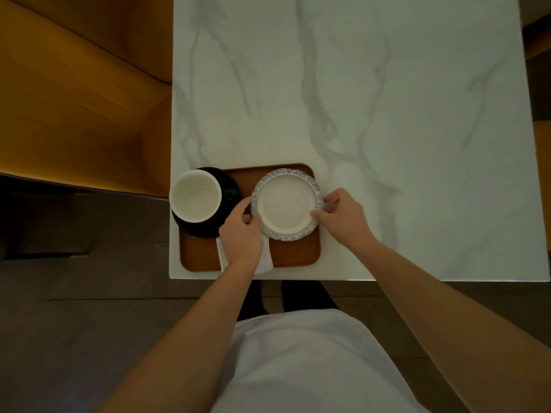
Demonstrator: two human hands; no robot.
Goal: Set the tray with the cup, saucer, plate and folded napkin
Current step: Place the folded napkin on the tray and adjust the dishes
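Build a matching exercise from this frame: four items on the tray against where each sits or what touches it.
Things:
1. cup
2. saucer
3. plate
4. napkin

States:
A. white cloth, partly hidden under the left hand
B. dark, overhanging the tray's left edge
C. scalloped rim, gripped by both hands, the right hand on its right side
D. white, empty, sitting on the dark dish

Pairs: 1-D, 2-B, 3-C, 4-A

I saw both hands, left hand (242, 234) and right hand (343, 217), gripping the plate (285, 208) over the tray (295, 253), beside the cup (195, 196) on its saucer (228, 186).
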